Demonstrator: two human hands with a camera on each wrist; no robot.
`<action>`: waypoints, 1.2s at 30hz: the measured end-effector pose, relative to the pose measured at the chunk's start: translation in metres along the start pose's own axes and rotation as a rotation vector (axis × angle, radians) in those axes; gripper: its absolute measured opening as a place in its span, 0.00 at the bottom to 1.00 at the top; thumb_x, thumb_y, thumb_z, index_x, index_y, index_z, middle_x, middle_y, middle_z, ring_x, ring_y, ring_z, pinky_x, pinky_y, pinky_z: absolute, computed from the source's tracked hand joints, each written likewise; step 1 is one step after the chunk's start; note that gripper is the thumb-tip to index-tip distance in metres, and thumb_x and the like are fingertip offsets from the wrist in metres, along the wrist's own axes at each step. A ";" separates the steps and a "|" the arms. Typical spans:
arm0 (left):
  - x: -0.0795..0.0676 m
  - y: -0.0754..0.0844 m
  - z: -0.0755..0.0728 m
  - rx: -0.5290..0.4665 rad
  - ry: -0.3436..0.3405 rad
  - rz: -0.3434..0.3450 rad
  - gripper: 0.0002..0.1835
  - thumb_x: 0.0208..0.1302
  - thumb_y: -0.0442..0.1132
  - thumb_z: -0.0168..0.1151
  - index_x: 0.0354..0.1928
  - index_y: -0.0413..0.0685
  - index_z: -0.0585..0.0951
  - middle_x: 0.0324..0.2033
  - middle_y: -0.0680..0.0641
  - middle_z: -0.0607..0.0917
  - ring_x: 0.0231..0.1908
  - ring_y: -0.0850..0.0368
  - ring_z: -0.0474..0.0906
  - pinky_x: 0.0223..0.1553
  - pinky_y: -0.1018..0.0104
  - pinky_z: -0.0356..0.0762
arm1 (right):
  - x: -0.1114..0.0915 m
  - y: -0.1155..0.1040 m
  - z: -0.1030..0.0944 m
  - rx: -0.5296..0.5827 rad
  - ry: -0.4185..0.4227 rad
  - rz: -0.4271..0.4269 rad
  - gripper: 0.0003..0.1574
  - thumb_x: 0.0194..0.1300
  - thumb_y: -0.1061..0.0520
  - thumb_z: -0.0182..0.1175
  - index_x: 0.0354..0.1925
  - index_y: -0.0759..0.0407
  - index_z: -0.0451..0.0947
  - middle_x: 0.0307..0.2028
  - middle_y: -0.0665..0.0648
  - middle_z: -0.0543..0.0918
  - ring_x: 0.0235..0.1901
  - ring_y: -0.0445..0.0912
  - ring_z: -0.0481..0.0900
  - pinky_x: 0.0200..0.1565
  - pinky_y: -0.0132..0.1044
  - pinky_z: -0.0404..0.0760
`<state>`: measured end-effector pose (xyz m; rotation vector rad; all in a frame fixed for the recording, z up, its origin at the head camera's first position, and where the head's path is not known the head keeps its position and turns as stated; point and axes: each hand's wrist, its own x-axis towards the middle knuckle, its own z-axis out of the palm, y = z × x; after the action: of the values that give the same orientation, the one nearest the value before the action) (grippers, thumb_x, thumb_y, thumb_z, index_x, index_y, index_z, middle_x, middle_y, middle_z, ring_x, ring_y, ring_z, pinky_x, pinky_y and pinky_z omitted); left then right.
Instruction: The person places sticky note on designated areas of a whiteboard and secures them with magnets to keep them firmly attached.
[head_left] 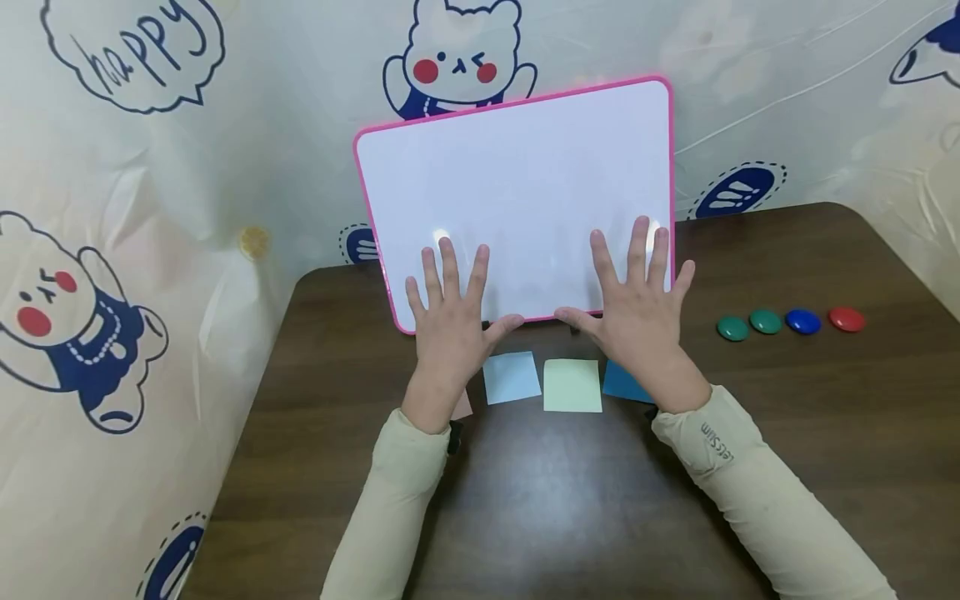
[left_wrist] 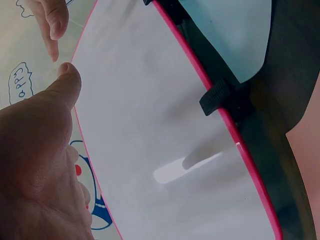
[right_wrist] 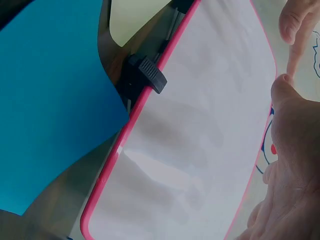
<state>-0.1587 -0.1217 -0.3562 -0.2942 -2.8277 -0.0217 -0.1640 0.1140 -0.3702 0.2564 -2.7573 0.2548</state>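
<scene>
A white board (head_left: pixel 517 192) with a pink frame leans upright at the back of the table. Black clips (right_wrist: pixel 150 75) grip its lower edge. My left hand (head_left: pixel 450 325) is spread flat in front of the board's lower left, fingers straight. Mirroring it, my right hand (head_left: pixel 641 312) spreads before the lower right, the two thumbs pointing at each other with a gap between. Neither hand holds anything. Paper squares lie in a row below the board: a pink one (head_left: pixel 462 406) partly under the left wrist, a light blue one (head_left: pixel 512 377), a pale green one (head_left: pixel 572 386) and a darker blue one (head_left: pixel 624 383).
To the right on the brown table (head_left: pixel 540 517) sit round pieces in a line: a green one (head_left: pixel 732 328), another green one (head_left: pixel 766 322), a blue one (head_left: pixel 803 321) and a red one (head_left: pixel 847 318). A printed sheet (head_left: pixel 300 100) hangs behind and at the left.
</scene>
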 end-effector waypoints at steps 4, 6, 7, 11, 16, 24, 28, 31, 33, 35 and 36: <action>0.001 0.000 -0.001 -0.003 0.011 0.005 0.54 0.53 0.76 0.46 0.73 0.65 0.33 0.71 0.41 0.26 0.68 0.43 0.17 0.62 0.37 0.29 | 0.001 0.001 0.001 0.005 0.011 -0.006 0.70 0.48 0.22 0.57 0.74 0.43 0.31 0.71 0.64 0.23 0.69 0.63 0.25 0.57 0.70 0.29; 0.001 0.000 -0.001 -0.009 0.001 0.002 0.54 0.54 0.76 0.45 0.73 0.65 0.33 0.71 0.41 0.26 0.67 0.43 0.17 0.62 0.37 0.29 | 0.001 0.001 0.001 0.004 0.006 -0.002 0.68 0.50 0.22 0.55 0.74 0.43 0.32 0.71 0.64 0.23 0.69 0.64 0.25 0.57 0.70 0.28; 0.002 0.000 -0.001 -0.008 -0.006 0.000 0.53 0.54 0.76 0.45 0.73 0.65 0.33 0.71 0.41 0.26 0.67 0.43 0.16 0.62 0.37 0.28 | 0.001 0.002 0.001 0.003 0.001 0.000 0.67 0.50 0.22 0.55 0.74 0.43 0.32 0.71 0.65 0.24 0.69 0.64 0.26 0.57 0.70 0.28; 0.003 -0.006 -0.001 0.011 -0.043 -0.016 0.49 0.58 0.73 0.46 0.74 0.64 0.38 0.71 0.41 0.27 0.67 0.43 0.15 0.62 0.37 0.26 | 0.004 0.006 -0.005 0.049 -0.046 -0.015 0.61 0.55 0.24 0.52 0.75 0.47 0.40 0.72 0.67 0.32 0.69 0.65 0.34 0.58 0.70 0.34; 0.003 -0.024 -0.003 -0.038 -0.129 -0.034 0.43 0.61 0.64 0.54 0.74 0.60 0.50 0.72 0.40 0.32 0.67 0.43 0.16 0.62 0.37 0.29 | 0.011 0.021 -0.020 0.142 -0.219 -0.030 0.48 0.62 0.34 0.55 0.70 0.56 0.56 0.69 0.70 0.52 0.66 0.66 0.52 0.58 0.68 0.53; -0.007 -0.060 -0.016 -0.210 -0.259 -0.051 0.43 0.62 0.57 0.58 0.74 0.60 0.50 0.72 0.40 0.36 0.70 0.41 0.28 0.63 0.36 0.35 | 0.016 0.070 -0.040 0.258 -0.348 0.115 0.39 0.66 0.38 0.53 0.61 0.65 0.67 0.54 0.71 0.72 0.51 0.65 0.69 0.46 0.62 0.71; -0.012 -0.074 -0.020 -0.264 -0.305 -0.082 0.41 0.62 0.52 0.61 0.73 0.54 0.53 0.71 0.36 0.45 0.69 0.37 0.43 0.61 0.35 0.43 | 0.014 0.098 -0.045 0.301 -0.393 0.166 0.36 0.67 0.40 0.53 0.58 0.67 0.68 0.51 0.72 0.74 0.47 0.65 0.71 0.45 0.62 0.71; -0.017 -0.081 -0.020 -0.306 -0.364 -0.117 0.38 0.62 0.49 0.61 0.71 0.49 0.58 0.68 0.35 0.55 0.65 0.35 0.55 0.59 0.35 0.54 | 0.009 0.117 -0.044 0.309 -0.457 0.188 0.35 0.67 0.42 0.53 0.58 0.68 0.67 0.52 0.73 0.72 0.49 0.67 0.70 0.46 0.64 0.69; -0.020 -0.085 -0.019 -0.328 -0.417 -0.136 0.34 0.62 0.48 0.62 0.68 0.45 0.63 0.64 0.35 0.62 0.60 0.37 0.62 0.56 0.37 0.61 | 0.006 0.129 -0.042 0.298 -0.524 0.206 0.36 0.66 0.44 0.56 0.59 0.70 0.65 0.53 0.75 0.71 0.49 0.68 0.69 0.46 0.65 0.69; -0.023 -0.088 -0.019 -0.347 -0.483 -0.158 0.31 0.62 0.47 0.62 0.64 0.43 0.67 0.60 0.36 0.67 0.55 0.40 0.67 0.53 0.40 0.67 | 0.003 0.139 -0.039 0.281 -0.599 0.223 0.39 0.65 0.45 0.58 0.61 0.73 0.62 0.54 0.77 0.68 0.48 0.69 0.67 0.46 0.66 0.68; -0.024 -0.090 -0.018 -0.352 -0.520 -0.166 0.29 0.62 0.46 0.62 0.62 0.42 0.69 0.57 0.37 0.69 0.53 0.41 0.69 0.51 0.42 0.69 | 0.001 0.143 -0.037 0.274 -0.634 0.230 0.41 0.64 0.46 0.59 0.61 0.74 0.61 0.54 0.78 0.67 0.48 0.69 0.67 0.46 0.66 0.68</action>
<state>-0.1494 -0.2154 -0.3443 -0.1520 -3.3499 -0.5597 -0.1827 0.2595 -0.3562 0.0951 -3.3786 0.7248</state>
